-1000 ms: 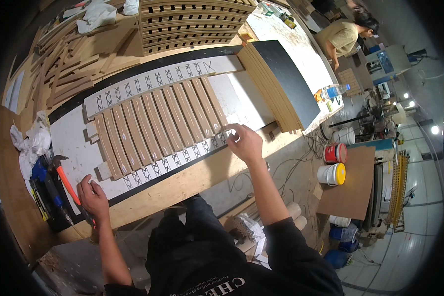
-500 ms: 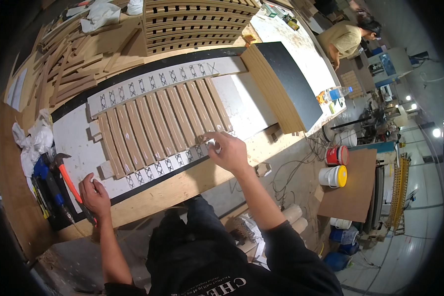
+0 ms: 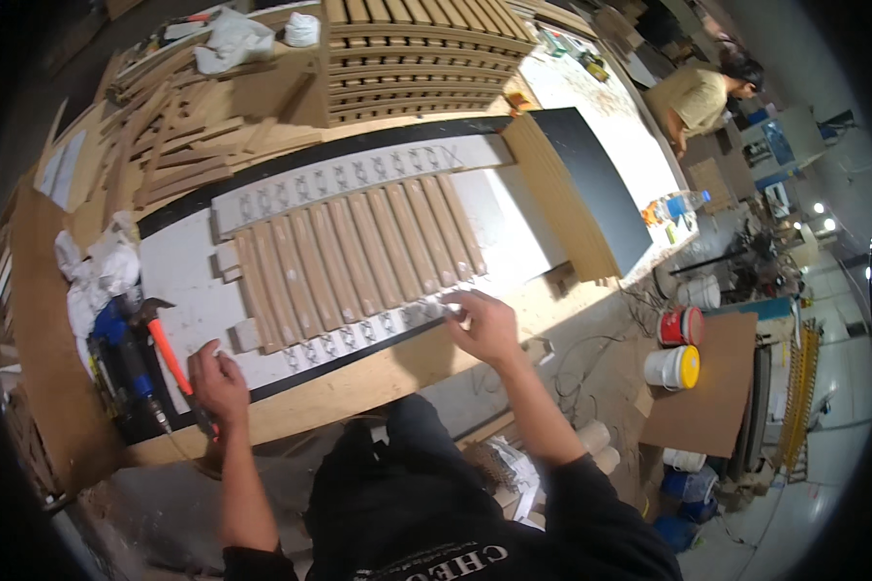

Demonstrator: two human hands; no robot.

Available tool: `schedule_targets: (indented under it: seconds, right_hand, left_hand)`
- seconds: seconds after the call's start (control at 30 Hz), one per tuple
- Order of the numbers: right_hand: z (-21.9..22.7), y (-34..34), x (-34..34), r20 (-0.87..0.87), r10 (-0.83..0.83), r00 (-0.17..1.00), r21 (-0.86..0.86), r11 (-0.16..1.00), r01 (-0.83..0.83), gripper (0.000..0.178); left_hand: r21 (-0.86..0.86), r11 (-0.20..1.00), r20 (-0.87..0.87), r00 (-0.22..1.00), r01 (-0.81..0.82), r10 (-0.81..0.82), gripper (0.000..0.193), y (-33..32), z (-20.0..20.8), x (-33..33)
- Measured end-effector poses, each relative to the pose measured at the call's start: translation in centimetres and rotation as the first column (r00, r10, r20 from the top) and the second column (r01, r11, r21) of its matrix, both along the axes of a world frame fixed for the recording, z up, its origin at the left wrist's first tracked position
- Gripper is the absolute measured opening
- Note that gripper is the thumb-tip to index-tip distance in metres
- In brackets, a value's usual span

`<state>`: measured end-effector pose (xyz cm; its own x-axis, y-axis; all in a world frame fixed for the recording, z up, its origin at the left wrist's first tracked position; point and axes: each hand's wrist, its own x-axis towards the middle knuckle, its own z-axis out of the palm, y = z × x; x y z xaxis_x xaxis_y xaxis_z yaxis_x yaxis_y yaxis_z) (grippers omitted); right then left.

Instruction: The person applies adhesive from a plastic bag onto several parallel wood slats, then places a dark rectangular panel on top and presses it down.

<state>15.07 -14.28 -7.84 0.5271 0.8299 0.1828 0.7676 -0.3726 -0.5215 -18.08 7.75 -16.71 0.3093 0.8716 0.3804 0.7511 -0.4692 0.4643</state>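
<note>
**Right hand (image 3: 484, 327) drawn back from brown slats (image 3: 358, 254)**

Its fingertips, pinched narrowly, are now held nearer the worktop's (image 3: 388, 379) front edge; whether anything is gripped cannot be told. The left hand (image 3: 220, 382) is kept loosely open beside the hammer (image 3: 168, 356). The slats are still laid across the white board (image 3: 186, 298).
</note>
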Motion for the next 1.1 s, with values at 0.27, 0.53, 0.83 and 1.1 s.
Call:
schedule_targets:
  seconds: [0.27, 0.53, 0.83, 1.1]
  right_hand:
    - [1.8, 2.5, 2.9, 0.002, -0.055, 0.998, 0.058, 0.997, 0.055, 0.027]
    - [1.8, 10.3, 9.6, 0.036, 0.045, 0.998, -0.077, 0.996, -0.042, 0.035]
    - [0.0, 13.3, 12.4, 0.005, 0.175, 0.985, -0.182, 0.968, -0.171, 0.04]
    - [-0.5, 13.5, 12.6, 0.026, 0.209, 0.978, -0.197, 0.96, -0.2, 0.03]
  left_hand:
    - [0.013, 1.0, -0.008, 1.0, -0.003, 0.003, 0.019, -0.3, 1.0, 0.4]
    - [-0.017, 0.999, -0.035, 0.998, -0.048, 0.048, 0.02, -0.3, 0.6, 0.4]
    - [0.016, 0.999, -0.037, 0.999, -0.03, 0.03, 0.019, -0.2, 0.8, 1.1]
    - [-0.012, 0.999, -0.018, 0.999, -0.048, 0.048, 0.019, -0.3, 0.7, 1.1]
